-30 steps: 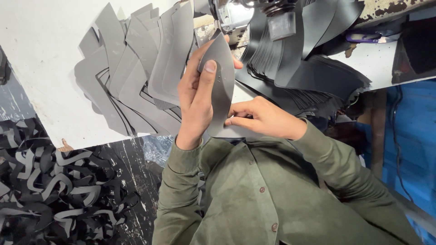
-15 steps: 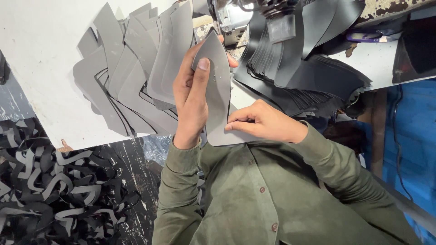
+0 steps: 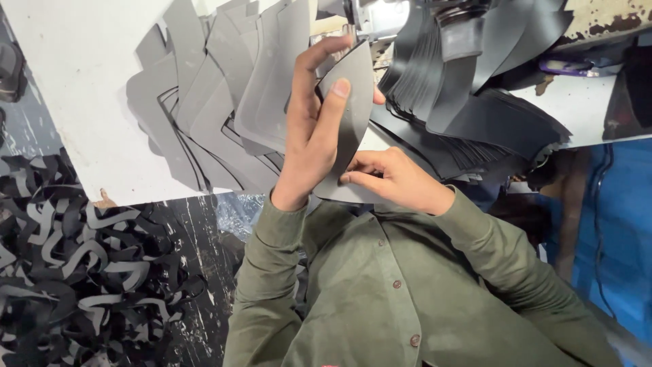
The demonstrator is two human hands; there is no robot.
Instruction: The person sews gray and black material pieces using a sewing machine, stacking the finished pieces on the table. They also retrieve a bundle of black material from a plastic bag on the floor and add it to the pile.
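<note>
Two hands [image 3: 309, 129], one grey piece [image 3: 353, 102]

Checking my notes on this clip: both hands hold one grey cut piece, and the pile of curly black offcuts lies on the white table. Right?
Not quite. In the head view the black offcuts lie on the dark floor, below the white table. Both the left hand and right hand do hold one grey piece.

1. There is one view only, from a camera worn on the person's head.
2. It looks steeply down past the chest and green sleeves [image 3: 380, 285].
3. It is close: the hands [image 3: 319, 129] fill the middle of the picture.
4. The white bench [image 3: 75, 88] lies at upper left, and the floor scraps [image 3: 75, 272] at lower left.
5. No second view shares the scene.
</note>
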